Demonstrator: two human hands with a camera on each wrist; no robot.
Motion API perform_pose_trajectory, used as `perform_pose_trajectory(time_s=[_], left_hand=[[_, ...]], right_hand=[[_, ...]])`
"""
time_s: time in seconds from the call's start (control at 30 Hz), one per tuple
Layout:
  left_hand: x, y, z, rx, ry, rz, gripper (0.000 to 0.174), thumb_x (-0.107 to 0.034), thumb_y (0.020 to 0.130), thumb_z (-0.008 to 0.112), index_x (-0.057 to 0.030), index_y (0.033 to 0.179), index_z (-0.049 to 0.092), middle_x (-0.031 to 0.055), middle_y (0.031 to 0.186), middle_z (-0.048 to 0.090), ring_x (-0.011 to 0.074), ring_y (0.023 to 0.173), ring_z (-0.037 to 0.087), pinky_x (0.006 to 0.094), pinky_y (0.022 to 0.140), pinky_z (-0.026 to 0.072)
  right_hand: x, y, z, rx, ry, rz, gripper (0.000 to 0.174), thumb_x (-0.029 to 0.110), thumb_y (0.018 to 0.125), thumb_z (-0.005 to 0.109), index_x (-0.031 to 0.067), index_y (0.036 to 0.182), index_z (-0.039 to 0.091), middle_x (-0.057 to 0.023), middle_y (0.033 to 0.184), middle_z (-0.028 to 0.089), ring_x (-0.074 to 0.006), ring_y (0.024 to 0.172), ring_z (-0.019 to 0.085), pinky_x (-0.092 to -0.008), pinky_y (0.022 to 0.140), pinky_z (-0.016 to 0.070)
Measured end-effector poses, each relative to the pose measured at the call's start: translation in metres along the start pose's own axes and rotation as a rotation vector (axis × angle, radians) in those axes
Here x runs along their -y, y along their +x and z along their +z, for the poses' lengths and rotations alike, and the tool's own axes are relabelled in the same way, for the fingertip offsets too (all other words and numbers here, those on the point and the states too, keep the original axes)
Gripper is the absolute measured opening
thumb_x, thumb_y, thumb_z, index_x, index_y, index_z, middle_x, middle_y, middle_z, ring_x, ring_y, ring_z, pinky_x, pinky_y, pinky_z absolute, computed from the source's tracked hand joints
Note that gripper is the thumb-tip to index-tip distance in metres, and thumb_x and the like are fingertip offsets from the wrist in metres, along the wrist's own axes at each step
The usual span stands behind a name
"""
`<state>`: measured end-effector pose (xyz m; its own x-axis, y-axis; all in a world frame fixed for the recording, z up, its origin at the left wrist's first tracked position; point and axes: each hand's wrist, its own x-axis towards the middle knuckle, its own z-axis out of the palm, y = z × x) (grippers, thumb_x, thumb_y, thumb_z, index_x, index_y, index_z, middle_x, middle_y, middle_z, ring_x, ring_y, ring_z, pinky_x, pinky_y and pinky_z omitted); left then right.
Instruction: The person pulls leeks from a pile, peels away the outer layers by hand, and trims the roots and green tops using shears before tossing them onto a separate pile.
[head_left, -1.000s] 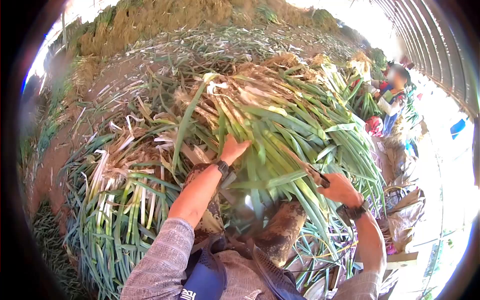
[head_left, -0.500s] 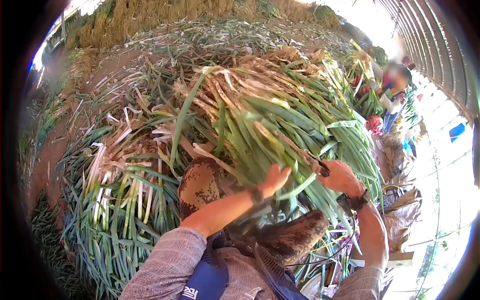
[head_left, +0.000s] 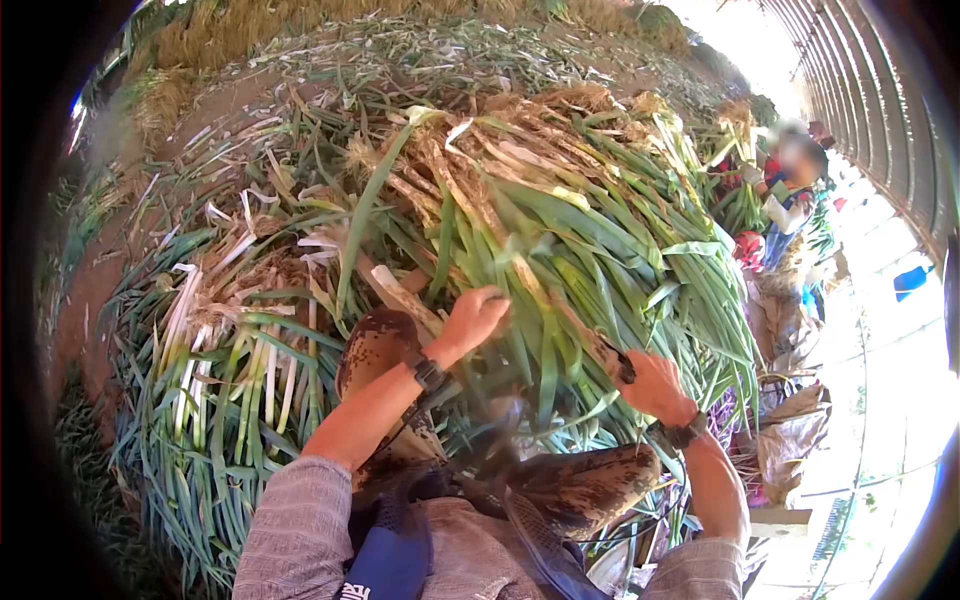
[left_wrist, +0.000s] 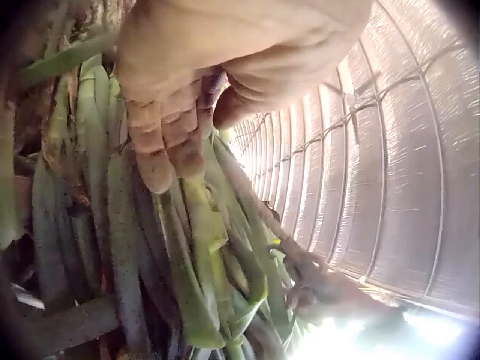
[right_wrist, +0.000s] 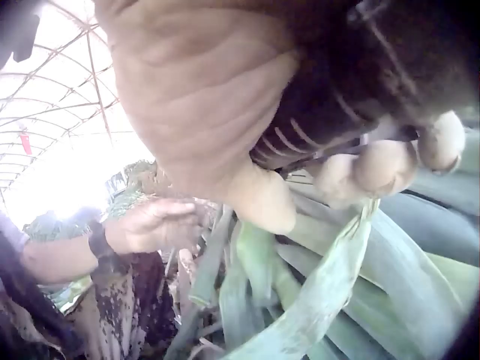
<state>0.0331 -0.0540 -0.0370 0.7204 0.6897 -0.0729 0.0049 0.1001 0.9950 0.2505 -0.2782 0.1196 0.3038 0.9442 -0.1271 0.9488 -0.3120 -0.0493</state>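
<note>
A big heap of long green onions (head_left: 590,240) lies before me, roots away and leaves towards my right. My left hand (head_left: 475,318) is over the near side of the heap, above my left knee. In the left wrist view its fingers (left_wrist: 155,169) point down over the green leaves (left_wrist: 184,255), the thumb apart from them. My right hand (head_left: 652,385) grips a dark-handled tool (head_left: 625,368) at the leaf side of the heap. In the right wrist view my fingers curl round its dark handle (right_wrist: 322,124), above broad leaves (right_wrist: 405,262); its working end is unclear.
White-stemmed onions (head_left: 240,380) are piled at my left. My knees (head_left: 380,360) are below my hands. Behind the heap, scraps litter the ground (head_left: 330,90). Another person (head_left: 790,200) sits at the far right, near a ribbed wall (head_left: 890,140) and crumpled sheeting (head_left: 790,440).
My left hand swept right and towards me over the leaves, then came back left. My right hand keeps gripping the tool and has shifted slightly. My right knee has swung outward.
</note>
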Motion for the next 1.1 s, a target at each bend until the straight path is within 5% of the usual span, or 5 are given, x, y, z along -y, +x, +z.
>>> perform_pose_trajectory(time_s=[0.23,0.43,0.73,0.9,1.1], left_hand=[[-0.006,-0.001,0.049,0.150,-0.019,0.039,0.030,-0.015,0.094,0.060,0.0062,0.114,0.064,0.0140,0.098,0.071,0.0168,0.084,0.066,0.0335,0.070,0.0549],[-0.004,0.009,0.066,0.050,-0.191,-0.239,0.032,-0.021,0.095,0.063,-0.0022,0.121,0.061,0.0093,0.097,0.068,0.0153,0.066,0.066,0.0266,0.045,0.0511],[0.002,0.000,0.071,0.110,-0.635,-0.322,0.038,-0.035,0.093,0.070,-0.0073,0.118,0.065,0.0054,0.113,0.067,0.0170,0.091,0.066,0.0358,0.080,0.0573],[0.023,-0.001,0.041,0.034,-0.661,-0.254,0.054,-0.051,0.095,0.064,-0.0029,0.120,0.063,0.0048,0.116,0.064,0.0126,0.106,0.057,0.0310,0.088,0.0488],[0.016,0.000,0.044,-0.005,-0.599,-0.072,0.048,-0.051,0.100,0.055,-0.0069,0.118,0.062,0.0050,0.106,0.067,0.0152,0.090,0.066,0.0352,0.079,0.0569]], right_hand=[[-0.027,-0.048,0.010,0.107,0.012,0.119,0.031,0.035,0.084,0.065,0.0042,0.089,0.065,-0.0261,0.073,0.064,-0.0481,0.074,0.061,-0.0563,0.068,0.0463],[-0.013,-0.045,0.003,0.139,0.003,0.079,0.032,0.035,0.084,0.068,0.0034,0.089,0.065,-0.0247,0.074,0.064,-0.0449,0.072,0.062,-0.0502,0.064,0.0487],[-0.016,-0.053,0.022,-0.011,0.114,0.080,0.035,0.038,0.093,0.060,0.0052,0.083,0.066,-0.0209,0.065,0.061,-0.0457,0.064,0.059,-0.0510,0.059,0.0466],[0.003,-0.067,0.032,-0.017,0.060,-0.057,0.030,0.036,0.089,0.064,0.0063,0.089,0.063,-0.0235,0.070,0.064,-0.0480,0.070,0.060,-0.0550,0.065,0.0469],[0.010,-0.064,0.046,-0.068,0.079,0.013,0.032,0.037,0.089,0.064,0.0056,0.092,0.064,-0.0239,0.074,0.065,-0.0484,0.073,0.061,-0.0563,0.067,0.0469]])
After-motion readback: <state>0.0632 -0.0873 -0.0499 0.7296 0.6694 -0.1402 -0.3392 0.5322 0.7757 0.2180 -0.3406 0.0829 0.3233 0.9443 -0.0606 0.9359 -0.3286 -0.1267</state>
